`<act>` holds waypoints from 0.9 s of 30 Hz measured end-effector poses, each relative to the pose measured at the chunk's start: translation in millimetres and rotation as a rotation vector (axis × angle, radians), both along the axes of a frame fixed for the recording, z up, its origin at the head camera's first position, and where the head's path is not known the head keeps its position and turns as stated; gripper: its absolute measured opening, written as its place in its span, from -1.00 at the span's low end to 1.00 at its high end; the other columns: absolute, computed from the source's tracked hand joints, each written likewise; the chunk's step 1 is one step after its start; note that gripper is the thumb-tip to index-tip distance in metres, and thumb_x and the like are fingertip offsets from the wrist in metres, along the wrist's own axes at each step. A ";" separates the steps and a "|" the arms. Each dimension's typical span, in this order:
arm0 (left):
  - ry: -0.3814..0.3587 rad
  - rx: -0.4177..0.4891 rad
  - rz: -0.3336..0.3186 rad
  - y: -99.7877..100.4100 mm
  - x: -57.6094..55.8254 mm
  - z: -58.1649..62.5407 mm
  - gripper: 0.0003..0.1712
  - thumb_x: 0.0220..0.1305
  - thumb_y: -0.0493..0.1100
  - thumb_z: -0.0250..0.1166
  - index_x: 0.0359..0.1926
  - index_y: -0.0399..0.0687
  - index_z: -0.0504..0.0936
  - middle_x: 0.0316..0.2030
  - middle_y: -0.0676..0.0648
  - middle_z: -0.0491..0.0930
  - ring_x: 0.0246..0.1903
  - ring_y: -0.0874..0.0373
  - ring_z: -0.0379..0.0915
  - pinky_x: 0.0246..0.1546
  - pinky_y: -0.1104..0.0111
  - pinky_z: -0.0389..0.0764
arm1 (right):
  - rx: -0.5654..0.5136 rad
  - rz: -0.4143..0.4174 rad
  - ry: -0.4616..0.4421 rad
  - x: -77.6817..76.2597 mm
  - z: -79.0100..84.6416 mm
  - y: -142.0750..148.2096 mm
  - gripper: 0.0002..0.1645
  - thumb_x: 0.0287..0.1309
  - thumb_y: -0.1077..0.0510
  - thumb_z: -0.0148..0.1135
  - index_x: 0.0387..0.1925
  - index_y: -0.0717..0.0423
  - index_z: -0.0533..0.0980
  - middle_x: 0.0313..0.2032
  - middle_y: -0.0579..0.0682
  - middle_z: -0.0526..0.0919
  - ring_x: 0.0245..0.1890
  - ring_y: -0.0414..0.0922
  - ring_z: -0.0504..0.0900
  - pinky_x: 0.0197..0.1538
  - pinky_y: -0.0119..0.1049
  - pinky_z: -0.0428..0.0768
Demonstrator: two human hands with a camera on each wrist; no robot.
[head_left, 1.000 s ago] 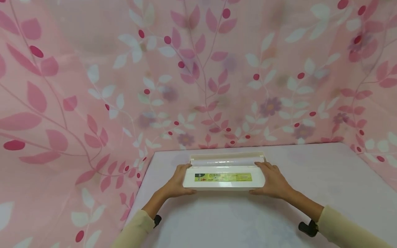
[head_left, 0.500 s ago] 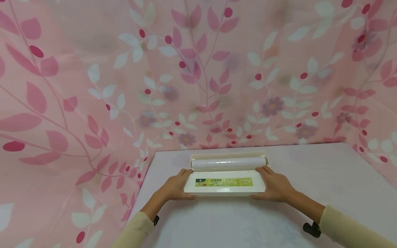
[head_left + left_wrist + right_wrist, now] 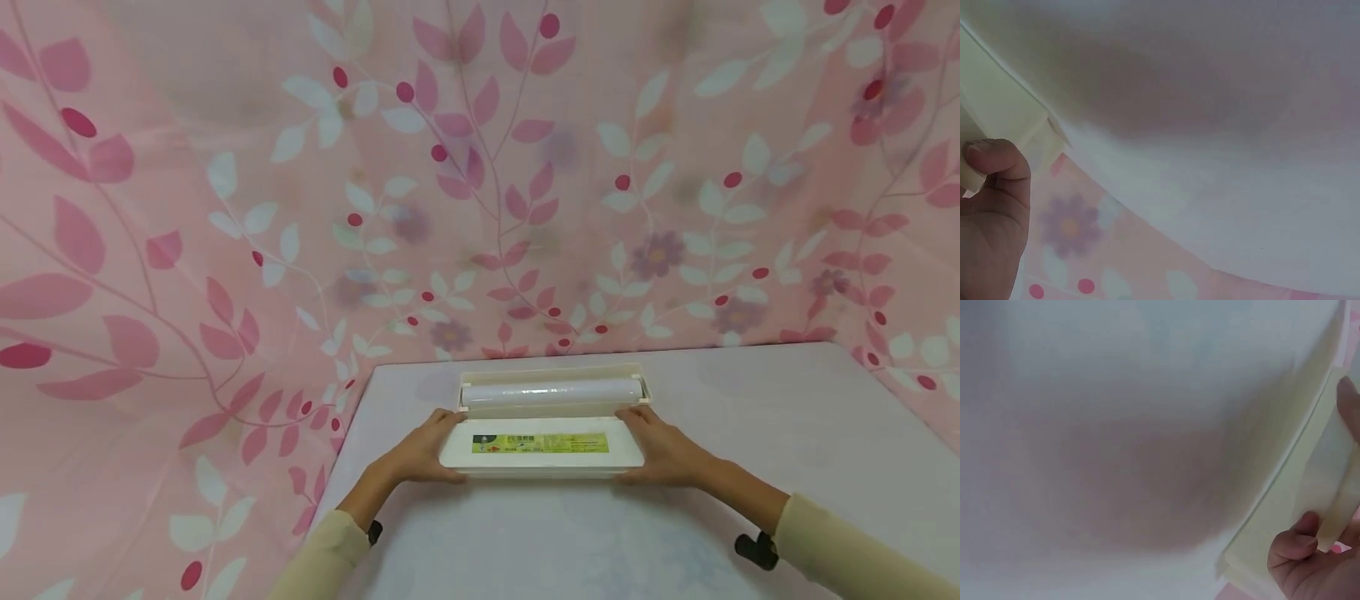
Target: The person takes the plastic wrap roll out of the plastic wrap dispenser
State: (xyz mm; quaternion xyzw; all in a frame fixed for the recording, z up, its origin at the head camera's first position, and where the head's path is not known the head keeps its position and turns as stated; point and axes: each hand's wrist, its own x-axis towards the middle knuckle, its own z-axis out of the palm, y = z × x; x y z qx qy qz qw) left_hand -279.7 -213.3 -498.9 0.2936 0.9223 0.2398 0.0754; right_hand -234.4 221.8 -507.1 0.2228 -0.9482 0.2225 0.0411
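In the head view, a long white cling film box lies on the table, its lid [image 3: 540,460] away from the top and nearer me. A green and yellow label [image 3: 540,443] runs along the lid. Behind it, the shiny roll of cling film [image 3: 551,392] lies in the box body [image 3: 553,412]. My left hand [image 3: 427,450] grips the lid's left end, thumb at the near edge. At the other end my right hand [image 3: 663,450] holds it the same way. Whether the lid is hinged to the body, I cannot tell. Both wrist views show the hands only partly.
A pale cloth covers the table [image 3: 555,542]. Pink floral fabric [image 3: 480,183] hangs behind and at both sides, meeting the table's back edge just beyond the box. Black wrist devices [image 3: 757,550] show under the sleeves.
Both hands have brought the lid down and toward me, away from the box body. More of the cling film roll shows now. Over the last half second the lid shifted only slightly.
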 end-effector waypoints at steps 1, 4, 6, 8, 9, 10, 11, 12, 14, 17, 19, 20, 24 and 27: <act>-0.020 0.010 -0.003 -1.2 -0.5 -0.8 0.24 -0.23 0.20 0.63 0.46 0.02 0.22 0.21 -0.06 0.34 0.04 0.15 0.38 0.09 0.20 0.49 | -0.004 0.012 -0.013 0.2 -0.9 0.8 0.28 -0.34 -0.34 0.62 0.33 0.24 0.29 0.22 0.15 0.37 -0.02 -0.02 0.55 -0.02 -0.03 0.63; -0.069 0.034 -0.022 -4.8 -2.3 -3.4 0.22 -0.22 0.17 0.63 0.45 0.00 0.23 0.21 -0.08 0.33 0.11 0.14 0.35 0.15 0.16 0.45 | -0.003 0.024 -0.028 -0.4 -2.6 2.1 0.28 -0.34 -0.35 0.61 0.33 0.25 0.30 0.21 0.16 0.35 -0.03 -0.02 0.55 -0.01 -0.03 0.63; -0.097 0.054 -0.038 -6.7 -3.7 -4.6 0.20 -0.20 0.16 0.64 0.44 -0.03 0.24 0.21 -0.10 0.32 0.14 0.11 0.33 0.18 0.13 0.43 | -0.007 0.024 -0.029 -1.8 -2.4 3.1 0.29 -0.34 -0.37 0.60 0.32 0.25 0.30 0.20 0.17 0.34 -0.07 -0.03 0.56 -0.03 -0.05 0.63; -0.113 0.059 -0.053 -8.4 -5.0 -5.4 0.18 -0.17 0.16 0.62 0.44 -0.03 0.24 0.22 -0.11 0.30 0.17 0.10 0.31 0.21 0.12 0.41 | -0.005 0.027 -0.031 -3.5 -2.1 4.8 0.29 -0.33 -0.38 0.59 0.33 0.25 0.30 0.19 0.18 0.34 -0.07 -0.03 0.55 -0.03 -0.06 0.62; -0.121 0.061 -0.061 -9.0 -5.6 -5.5 0.18 -0.16 0.17 0.62 0.44 -0.04 0.24 0.23 -0.12 0.29 0.18 0.09 0.30 0.23 0.10 0.40 | -0.010 0.033 -0.036 -4.2 -1.7 5.9 0.28 -0.33 -0.37 0.59 0.33 0.26 0.31 0.19 0.19 0.34 -0.05 -0.03 0.54 -0.02 -0.05 0.62; -0.125 0.062 -0.069 -9.5 -6.2 -5.6 0.17 -0.14 0.17 0.61 0.45 -0.05 0.23 0.23 -0.13 0.28 0.20 0.07 0.29 0.24 0.09 0.39 | -0.017 0.039 -0.042 -4.9 -1.4 7.1 0.28 -0.32 -0.35 0.60 0.33 0.27 0.30 0.19 0.20 0.33 -0.01 -0.01 0.53 0.01 -0.03 0.61; -0.139 0.065 -0.067 -10.1 -6.6 -5.2 0.17 -0.14 0.16 0.61 0.45 -0.04 0.23 0.24 -0.13 0.27 0.21 0.06 0.27 0.26 0.08 0.38 | -0.029 0.045 -0.053 -5.5 -1.2 8.5 0.27 -0.31 -0.32 0.61 0.33 0.27 0.30 0.20 0.19 0.33 0.03 -0.01 0.51 0.04 -0.01 0.59; -0.155 0.072 -0.063 -10.7 -6.9 -4.6 0.17 -0.13 0.14 0.61 0.46 -0.04 0.22 0.25 -0.13 0.26 0.23 0.05 0.26 0.28 0.07 0.36 | -0.043 0.057 -0.056 -6.0 -1.2 9.9 0.26 -0.30 -0.30 0.62 0.34 0.28 0.29 0.20 0.20 0.32 0.06 0.02 0.49 0.06 0.01 0.58; -0.194 0.092 -0.048 -12.0 -6.7 -3.3 0.15 -0.12 0.09 0.62 0.46 -0.03 0.22 0.27 -0.13 0.23 0.25 0.03 0.24 0.29 0.04 0.33 | -0.077 0.068 -0.068 -7.0 -1.8 12.5 0.24 -0.29 -0.23 0.65 0.34 0.29 0.29 0.20 0.21 0.32 0.12 0.05 0.45 0.11 0.04 0.54; -0.247 0.110 -0.029 -13.8 -6.7 -2.2 0.15 -0.10 0.02 0.62 0.47 0.00 0.21 0.28 -0.14 0.21 0.23 0.02 0.23 0.28 0.03 0.32 | -0.126 0.080 -0.084 -8.4 -2.5 15.4 0.23 -0.29 -0.18 0.66 0.35 0.29 0.29 0.19 0.21 0.31 0.15 0.08 0.41 0.14 0.01 0.51; -0.273 0.095 -0.030 -14.5 -6.6 -2.3 0.15 -0.09 0.01 0.62 0.48 0.02 0.19 0.29 -0.14 0.21 0.22 0.03 0.23 0.26 0.05 0.34 | -0.143 0.083 -0.104 -8.6 -2.9 16.3 0.23 -0.29 -0.19 0.66 0.36 0.28 0.29 0.20 0.21 0.30 0.15 0.08 0.40 0.14 -0.05 0.50; -0.286 0.088 -0.031 -14.7 -6.6 -2.5 0.15 -0.08 0.01 0.61 0.49 0.03 0.19 0.29 -0.14 0.21 0.20 0.03 0.23 0.25 0.06 0.35 | -0.147 0.086 -0.114 -8.4 -3.1 16.5 0.24 -0.28 -0.20 0.65 0.36 0.28 0.28 0.21 0.21 0.29 0.16 0.08 0.39 0.14 -0.08 0.50; -0.321 0.067 -0.028 -15.0 -7.0 -3.9 0.14 -0.07 0.02 0.61 0.49 0.08 0.17 0.29 -0.14 0.20 0.14 0.05 0.25 0.17 0.13 0.39 | -0.151 0.082 -0.151 -8.0 -4.2 16.2 0.25 -0.29 -0.21 0.65 0.37 0.26 0.28 0.25 0.21 0.26 0.21 0.10 0.36 0.18 -0.10 0.48; -0.326 0.066 -0.023 -14.7 -8.5 -5.1 0.14 -0.07 0.04 0.60 0.49 0.11 0.17 0.29 -0.13 0.20 0.10 0.07 0.25 0.10 0.21 0.40 | -0.150 0.069 -0.158 -8.1 -5.0 16.2 0.25 -0.32 -0.19 0.67 0.36 0.27 0.29 0.26 0.22 0.26 0.21 0.10 0.35 0.18 -0.08 0.48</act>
